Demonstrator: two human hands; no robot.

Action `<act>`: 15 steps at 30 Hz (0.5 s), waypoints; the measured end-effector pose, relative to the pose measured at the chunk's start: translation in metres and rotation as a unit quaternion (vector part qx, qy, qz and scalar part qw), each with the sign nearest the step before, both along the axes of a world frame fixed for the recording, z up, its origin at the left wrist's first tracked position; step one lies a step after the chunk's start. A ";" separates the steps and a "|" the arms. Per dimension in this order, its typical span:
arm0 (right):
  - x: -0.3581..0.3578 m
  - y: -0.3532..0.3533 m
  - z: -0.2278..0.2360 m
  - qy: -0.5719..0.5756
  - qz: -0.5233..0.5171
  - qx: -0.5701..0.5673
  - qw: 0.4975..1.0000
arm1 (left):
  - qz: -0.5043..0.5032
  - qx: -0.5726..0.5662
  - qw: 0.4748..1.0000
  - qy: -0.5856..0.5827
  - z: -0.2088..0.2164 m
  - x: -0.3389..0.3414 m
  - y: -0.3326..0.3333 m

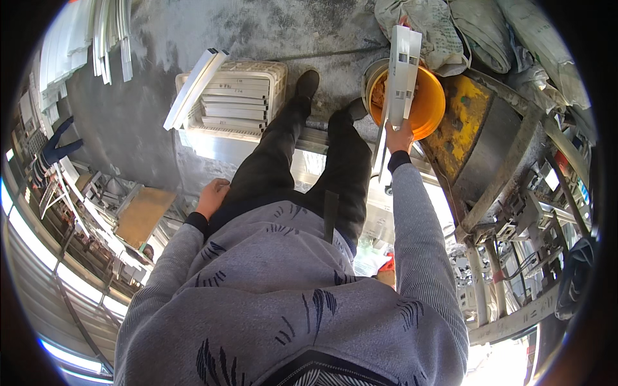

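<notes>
My right hand [400, 136] is closed around the near end of a pale metal profile [400, 71] with rectangular cut-outs. The profile points away from me, above an orange bucket [432, 106] that has orange-brown matter inside. Whether it is one piece or a few held together, I cannot tell. My left hand [213, 197] hangs by my left thigh, fingers loosely extended against the dark trousers, with nothing seen in it. Ahead and to the left stands a white plastic crate [280, 80] holding several stacked profiles [235, 103]. Two more profiles [196, 87] lie slanted across its left side.
Stuffed sacks [425, 32] crowd the far right beside the bucket. A yellow-and-grey worn metal machine [460, 116] and its frame stand close to my right. Long white profiles [64, 51] are at the far left. Another person's dark-clad legs [59, 143] show at the left edge.
</notes>
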State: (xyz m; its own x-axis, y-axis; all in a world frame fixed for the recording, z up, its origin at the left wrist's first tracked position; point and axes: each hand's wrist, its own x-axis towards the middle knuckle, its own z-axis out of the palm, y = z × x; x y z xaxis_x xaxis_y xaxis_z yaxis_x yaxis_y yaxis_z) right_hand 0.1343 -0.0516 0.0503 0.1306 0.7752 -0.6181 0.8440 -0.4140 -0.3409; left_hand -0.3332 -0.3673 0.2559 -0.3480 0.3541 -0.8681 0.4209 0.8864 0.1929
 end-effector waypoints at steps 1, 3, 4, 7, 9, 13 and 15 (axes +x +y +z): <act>0.001 0.000 -0.002 -0.039 0.027 0.001 0.999 | 0.005 -0.004 1.000 -0.001 0.000 0.001 0.001; 0.002 0.002 -0.006 -0.066 0.063 -0.003 0.996 | 0.026 -0.011 1.000 -0.003 -0.001 0.001 0.001; 0.003 0.005 -0.007 -0.085 0.079 -0.017 0.993 | 0.041 -0.017 0.999 -0.008 -0.001 0.001 0.001; 0.001 0.010 -0.011 -0.112 0.097 -0.030 0.989 | 0.032 -0.018 0.999 -0.008 -0.003 0.001 -0.001; -0.003 0.014 -0.013 -0.120 0.097 -0.030 0.988 | 0.024 -0.020 1.000 0.000 -0.004 0.001 -0.003; -0.010 0.017 -0.015 -0.135 0.101 -0.044 0.985 | 0.027 -0.016 1.000 0.001 -0.005 0.003 -0.008; -0.013 0.018 -0.015 -0.142 0.105 -0.049 0.983 | 0.039 -0.013 0.999 -0.002 -0.006 0.005 -0.010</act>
State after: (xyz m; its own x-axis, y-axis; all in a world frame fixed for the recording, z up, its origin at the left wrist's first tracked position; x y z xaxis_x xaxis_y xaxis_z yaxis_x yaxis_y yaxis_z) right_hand 0.1213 -0.0338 0.0357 0.1522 0.7425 -0.6523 0.9698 -0.2393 -0.0462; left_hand -0.3283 -0.3774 0.2504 -0.3701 0.3042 -0.8778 0.3502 0.9209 0.1715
